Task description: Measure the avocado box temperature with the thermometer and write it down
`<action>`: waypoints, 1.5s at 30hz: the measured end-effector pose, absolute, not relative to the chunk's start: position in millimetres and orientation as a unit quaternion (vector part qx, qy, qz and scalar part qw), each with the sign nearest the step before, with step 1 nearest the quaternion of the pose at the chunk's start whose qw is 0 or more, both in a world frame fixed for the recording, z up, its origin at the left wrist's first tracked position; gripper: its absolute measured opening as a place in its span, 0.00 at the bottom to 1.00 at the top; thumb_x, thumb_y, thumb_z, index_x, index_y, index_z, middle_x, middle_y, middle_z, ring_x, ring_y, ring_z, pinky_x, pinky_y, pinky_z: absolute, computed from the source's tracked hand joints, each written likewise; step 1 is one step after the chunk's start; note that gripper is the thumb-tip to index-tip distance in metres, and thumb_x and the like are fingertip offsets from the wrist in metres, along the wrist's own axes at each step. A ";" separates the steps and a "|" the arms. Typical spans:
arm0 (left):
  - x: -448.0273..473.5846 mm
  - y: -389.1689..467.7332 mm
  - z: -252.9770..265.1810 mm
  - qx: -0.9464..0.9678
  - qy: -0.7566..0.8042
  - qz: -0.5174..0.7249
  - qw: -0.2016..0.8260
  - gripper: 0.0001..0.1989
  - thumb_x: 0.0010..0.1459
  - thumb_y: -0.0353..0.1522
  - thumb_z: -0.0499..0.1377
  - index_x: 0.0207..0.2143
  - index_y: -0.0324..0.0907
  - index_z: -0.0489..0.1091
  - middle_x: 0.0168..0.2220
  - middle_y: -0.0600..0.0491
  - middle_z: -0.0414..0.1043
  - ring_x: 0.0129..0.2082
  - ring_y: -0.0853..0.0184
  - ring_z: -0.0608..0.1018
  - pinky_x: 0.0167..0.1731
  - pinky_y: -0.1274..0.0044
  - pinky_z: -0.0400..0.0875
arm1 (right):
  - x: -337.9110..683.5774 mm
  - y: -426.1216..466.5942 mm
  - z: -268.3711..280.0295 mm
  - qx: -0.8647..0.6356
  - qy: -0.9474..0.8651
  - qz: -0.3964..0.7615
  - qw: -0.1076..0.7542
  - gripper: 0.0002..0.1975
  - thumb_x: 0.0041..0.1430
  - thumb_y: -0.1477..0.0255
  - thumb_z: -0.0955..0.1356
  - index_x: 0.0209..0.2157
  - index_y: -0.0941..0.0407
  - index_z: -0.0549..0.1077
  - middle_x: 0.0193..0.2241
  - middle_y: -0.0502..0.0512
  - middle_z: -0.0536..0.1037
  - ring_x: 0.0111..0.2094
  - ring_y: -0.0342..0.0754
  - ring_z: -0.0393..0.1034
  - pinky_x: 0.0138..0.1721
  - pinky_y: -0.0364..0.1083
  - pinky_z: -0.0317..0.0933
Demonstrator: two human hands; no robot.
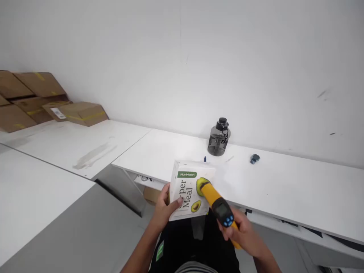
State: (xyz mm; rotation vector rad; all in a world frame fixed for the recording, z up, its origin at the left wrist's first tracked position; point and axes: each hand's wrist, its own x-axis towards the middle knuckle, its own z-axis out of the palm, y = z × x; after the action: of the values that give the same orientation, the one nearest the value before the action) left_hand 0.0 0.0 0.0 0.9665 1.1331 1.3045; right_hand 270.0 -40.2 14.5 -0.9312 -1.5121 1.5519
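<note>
The left hand (164, 207) grips the white cardboard meal box with avocado print (190, 195) by its left edge, upright. The right hand (244, 235), grasping a yellow handheld scanner (217, 204), points its nose against the box's front face.

Two hands are in view, the left hand (164, 207) gripping one white meal box (190, 190) and the right hand (244, 233) gripping one yellow handheld scanner (217, 204). One dark water jug (218, 137) stands far right on the table (284, 185), near one small blue object (254, 159). At far left are about six cardboard boxes (42, 98).
</note>
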 end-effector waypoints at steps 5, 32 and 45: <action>0.2 -0.3 1.2 0.402 0.467 0.558 0.556 0.37 0.39 0.41 0.72 0.52 0.42 0.66 0.44 0.43 0.79 0.42 0.53 0.81 0.41 0.66 0.76 | 254.9 -38.1 13.8 -0.359 -0.603 0.612 0.365 0.26 0.55 0.49 0.69 0.47 0.52 0.72 0.27 0.48 0.68 0.24 0.43 0.58 0.27 0.43 0.56; -0.3 6.6 -9.9 0.422 0.424 0.552 0.581 0.36 0.39 0.42 0.70 0.51 0.44 0.65 0.42 0.46 0.79 0.40 0.53 0.81 0.36 0.67 0.77 | 262.9 -47.0 26.4 -0.390 -0.632 0.559 0.369 0.33 0.55 0.53 0.70 0.60 0.52 0.68 0.45 0.57 0.76 0.43 0.54 0.70 0.45 0.49 0.65; -7.3 129.0 -27.5 0.425 0.539 0.630 0.364 0.31 0.42 0.40 0.70 0.47 0.43 0.62 0.46 0.47 0.75 0.43 0.61 0.79 0.44 0.67 0.75 | 234.5 -32.0 8.5 -0.548 -0.471 0.444 0.530 0.26 0.50 0.60 0.74 0.48 0.52 0.66 0.27 0.46 0.67 0.27 0.43 0.61 0.29 0.43 0.62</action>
State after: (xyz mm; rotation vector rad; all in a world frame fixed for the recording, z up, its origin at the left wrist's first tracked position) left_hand -7.3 129.0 -27.5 1.0931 1.3873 1.6207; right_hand 234.5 -32.0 8.5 -1.3078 -1.1241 1.0601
